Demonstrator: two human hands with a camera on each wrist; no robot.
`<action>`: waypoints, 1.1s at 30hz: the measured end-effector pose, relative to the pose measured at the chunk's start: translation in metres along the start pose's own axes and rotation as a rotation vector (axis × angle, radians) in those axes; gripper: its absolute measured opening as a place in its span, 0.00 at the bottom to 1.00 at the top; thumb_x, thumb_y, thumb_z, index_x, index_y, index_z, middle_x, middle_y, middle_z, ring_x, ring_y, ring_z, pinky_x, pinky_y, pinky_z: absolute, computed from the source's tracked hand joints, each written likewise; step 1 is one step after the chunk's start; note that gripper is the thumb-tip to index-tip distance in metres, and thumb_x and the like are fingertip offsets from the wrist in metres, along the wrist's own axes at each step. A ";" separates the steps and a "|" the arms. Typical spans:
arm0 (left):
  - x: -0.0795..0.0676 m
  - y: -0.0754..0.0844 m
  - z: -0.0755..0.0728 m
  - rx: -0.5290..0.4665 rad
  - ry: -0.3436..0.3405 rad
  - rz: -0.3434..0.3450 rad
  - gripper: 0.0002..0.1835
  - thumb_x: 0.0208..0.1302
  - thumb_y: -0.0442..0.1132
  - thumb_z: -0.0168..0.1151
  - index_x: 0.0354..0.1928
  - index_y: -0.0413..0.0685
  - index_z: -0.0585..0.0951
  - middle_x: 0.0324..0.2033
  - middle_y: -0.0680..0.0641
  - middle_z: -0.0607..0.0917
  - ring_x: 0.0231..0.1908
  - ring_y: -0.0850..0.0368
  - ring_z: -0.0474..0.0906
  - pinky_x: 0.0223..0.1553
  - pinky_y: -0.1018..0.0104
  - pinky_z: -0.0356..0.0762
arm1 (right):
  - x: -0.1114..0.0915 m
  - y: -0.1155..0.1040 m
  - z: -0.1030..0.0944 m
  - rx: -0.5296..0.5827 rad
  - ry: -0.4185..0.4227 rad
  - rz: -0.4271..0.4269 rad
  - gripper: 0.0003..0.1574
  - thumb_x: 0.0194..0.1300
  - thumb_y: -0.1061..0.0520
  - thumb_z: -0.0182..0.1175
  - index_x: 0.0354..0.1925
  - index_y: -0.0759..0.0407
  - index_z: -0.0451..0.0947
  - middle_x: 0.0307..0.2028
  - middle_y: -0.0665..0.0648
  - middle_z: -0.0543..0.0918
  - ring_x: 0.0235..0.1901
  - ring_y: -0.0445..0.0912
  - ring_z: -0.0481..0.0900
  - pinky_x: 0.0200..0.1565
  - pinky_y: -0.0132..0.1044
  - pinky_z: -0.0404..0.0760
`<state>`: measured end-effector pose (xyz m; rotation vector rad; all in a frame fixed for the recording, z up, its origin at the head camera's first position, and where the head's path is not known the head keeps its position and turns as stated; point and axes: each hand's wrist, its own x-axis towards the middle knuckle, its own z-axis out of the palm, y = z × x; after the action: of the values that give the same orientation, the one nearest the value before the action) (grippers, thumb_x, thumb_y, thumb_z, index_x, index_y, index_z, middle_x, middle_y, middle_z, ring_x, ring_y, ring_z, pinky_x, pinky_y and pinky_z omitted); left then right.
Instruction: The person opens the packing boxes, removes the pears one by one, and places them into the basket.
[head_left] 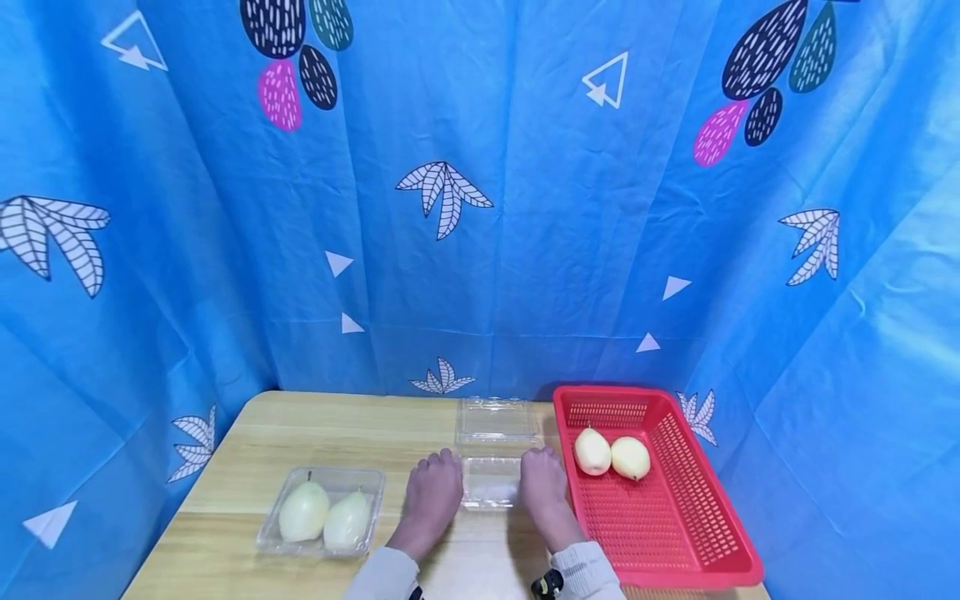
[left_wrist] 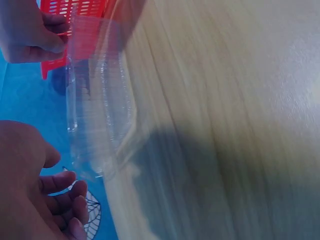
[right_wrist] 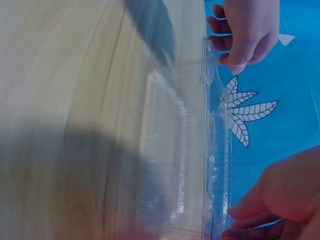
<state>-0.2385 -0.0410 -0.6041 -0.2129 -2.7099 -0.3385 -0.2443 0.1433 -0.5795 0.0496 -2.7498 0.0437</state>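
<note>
A clear plastic clamshell box (head_left: 491, 483) stands between the hands, its lid (head_left: 497, 419) folded back toward the curtain. My left hand (head_left: 435, 492) is beside the box's left end; in the left wrist view its fingers (left_wrist: 62, 200) curl loosely around nothing. At the opposite end is my right hand (head_left: 545, 490). The right wrist view shows its thumb and fingers spread close to the rim (right_wrist: 210, 185); whether they touch it is hard to tell.
Two pale pears (head_left: 303, 511) sit in another clear box (head_left: 270, 533) at the left. On the right, a red plastic basket (head_left: 660, 575) has two more pears (head_left: 592, 452) near its far end. Blue patterned curtain (head_left: 465, 283) hangs behind the wooden table (head_left: 225, 500).
</note>
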 end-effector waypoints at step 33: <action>-0.024 -0.048 -0.056 0.148 0.174 0.115 0.13 0.65 0.43 0.69 0.31 0.41 0.79 0.20 0.47 0.77 0.21 0.55 0.69 0.21 0.65 0.67 | -0.023 -0.054 -0.009 0.218 0.122 -0.170 0.14 0.54 0.59 0.72 0.25 0.64 0.76 0.22 0.59 0.79 0.23 0.51 0.77 0.29 0.43 0.82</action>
<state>-0.2050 -0.1042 -0.5740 -0.2819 -2.5249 -0.1162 -0.2176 0.0908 -0.5784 0.3287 -2.5977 0.2901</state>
